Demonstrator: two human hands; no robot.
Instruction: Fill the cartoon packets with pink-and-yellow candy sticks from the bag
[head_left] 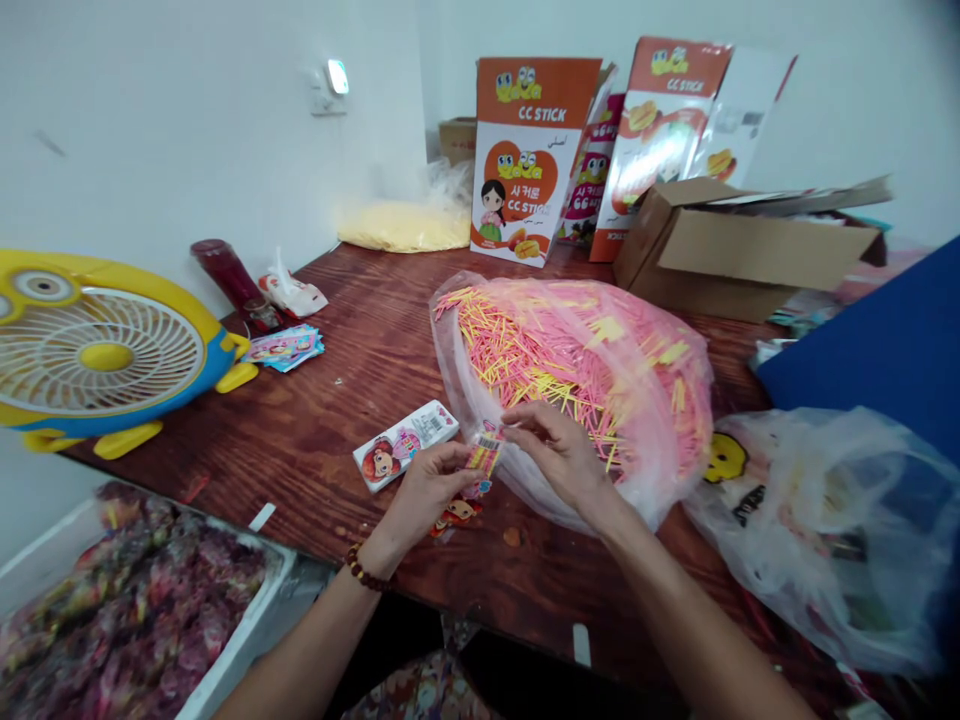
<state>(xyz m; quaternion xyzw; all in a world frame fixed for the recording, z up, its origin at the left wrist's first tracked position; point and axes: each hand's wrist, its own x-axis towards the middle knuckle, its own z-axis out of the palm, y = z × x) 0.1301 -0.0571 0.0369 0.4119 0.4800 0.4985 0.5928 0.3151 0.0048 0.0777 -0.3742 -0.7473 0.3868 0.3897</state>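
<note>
Between my hands is a small printed packet (486, 453) with a barcode; pink and yellow show through its front. My left hand (421, 492), with a beaded bracelet at the wrist, pinches its left side. Fingertips of my right hand (564, 458) are closed at its upper right corner. Just behind lies a large clear plastic bag (450, 345), open towards me, full of thin pink and yellow sticks (499, 350). A white stack of printed packets (405, 446) with a cartoon girl is left of the packet. Another cartoon-printed piece (457, 513) lies below, partly covered by my left hand.
A yellow fan (105, 355), a dark red bottle (229, 278) and blue packets (285, 347) are at left. Cartons (525, 150) and an open brown box (757, 250) stand behind. A white tub (281, 570) of wrapped pieces sits lower left; a plastic bag (840, 540) lies right.
</note>
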